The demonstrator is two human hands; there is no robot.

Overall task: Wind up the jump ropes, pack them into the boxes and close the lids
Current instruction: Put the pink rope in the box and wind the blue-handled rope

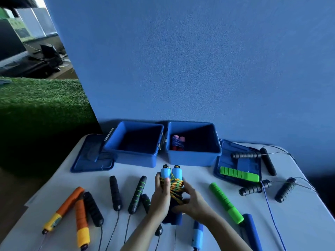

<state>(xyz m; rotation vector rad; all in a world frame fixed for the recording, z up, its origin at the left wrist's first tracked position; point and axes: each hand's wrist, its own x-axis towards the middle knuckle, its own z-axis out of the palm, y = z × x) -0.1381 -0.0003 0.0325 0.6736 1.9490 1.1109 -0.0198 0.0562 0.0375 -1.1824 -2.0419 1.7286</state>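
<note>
Both hands hold a jump rope with two light-blue handles (170, 172) side by side and a yellow-and-blue braided cord (176, 189) wound round them. My left hand (161, 196) grips the handles from the left. My right hand (188, 201) pinches the cord's lower windings. Behind stand two open blue boxes: the left box (135, 156) looks empty, and the right box (194, 157) holds a wound rope with pink and red handles (178, 143). One lid (90, 156) lies left of the boxes, the other lid (237, 161) right.
Loose ropes cover the white table (299, 223): orange handles (68, 205) and black handles (115, 192) at the left, green handles (225, 201) and black ones (285, 190) at the right, blue handles (252, 232) near the front edge. A blue wall rises behind.
</note>
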